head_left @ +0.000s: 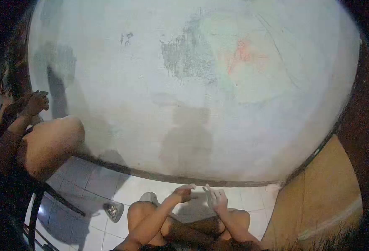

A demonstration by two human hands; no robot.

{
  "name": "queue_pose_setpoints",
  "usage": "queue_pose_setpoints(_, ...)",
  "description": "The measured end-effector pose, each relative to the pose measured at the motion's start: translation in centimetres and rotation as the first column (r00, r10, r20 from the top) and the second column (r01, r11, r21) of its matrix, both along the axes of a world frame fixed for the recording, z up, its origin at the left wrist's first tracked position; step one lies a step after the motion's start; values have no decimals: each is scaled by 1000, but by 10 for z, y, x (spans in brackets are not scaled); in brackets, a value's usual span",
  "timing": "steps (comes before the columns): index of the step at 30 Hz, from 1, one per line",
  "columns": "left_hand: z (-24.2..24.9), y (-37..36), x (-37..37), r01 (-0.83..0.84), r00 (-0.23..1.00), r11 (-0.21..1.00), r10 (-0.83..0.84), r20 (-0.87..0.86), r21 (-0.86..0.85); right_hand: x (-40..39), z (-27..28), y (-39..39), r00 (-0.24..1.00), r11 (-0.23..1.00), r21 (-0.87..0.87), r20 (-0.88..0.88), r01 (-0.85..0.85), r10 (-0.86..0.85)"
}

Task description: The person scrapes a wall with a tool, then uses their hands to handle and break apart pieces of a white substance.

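My left hand (183, 194) is above my crossed legs, its fingers curled in and a fingertip pointing to the right. Whatever it may pinch is too small to make out. Across a short gap, my right hand (217, 198) is raised with its fingers apart, and I see nothing held in it. The two hands face each other without touching. Below them are my bare knees (142, 217) and the white tiled floor (251, 203).
A heart-shaped dish (114, 211) with small bits in it sits on the tiles to my left. Beyond it a person (52, 144) sits on a dark chair (37, 213). A stained pale wall (130, 104) rises ahead, and a brown panel (322, 196) stands at right.
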State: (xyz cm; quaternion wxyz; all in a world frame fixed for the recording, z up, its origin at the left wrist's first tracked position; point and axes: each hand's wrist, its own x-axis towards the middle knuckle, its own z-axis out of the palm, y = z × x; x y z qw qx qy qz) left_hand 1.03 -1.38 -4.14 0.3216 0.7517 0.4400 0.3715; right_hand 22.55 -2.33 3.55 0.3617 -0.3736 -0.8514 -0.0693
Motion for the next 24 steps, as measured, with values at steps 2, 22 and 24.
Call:
queue_pose_setpoints(2,17,-6,10,-74,984,997,67,-164,-37,0,-21,-5,999,996,-85,-36,-23,20)
queue_pose_setpoints(22,20,-4,6,-157,987,964,163,11,-214,-16,-137,32,981,986,-96,125,-136,147)
queue_pose_setpoints(24,18,-3,5,-156,986,954,166,19,-257,-31,-87,19,936,849,-457,-335,-265,111)
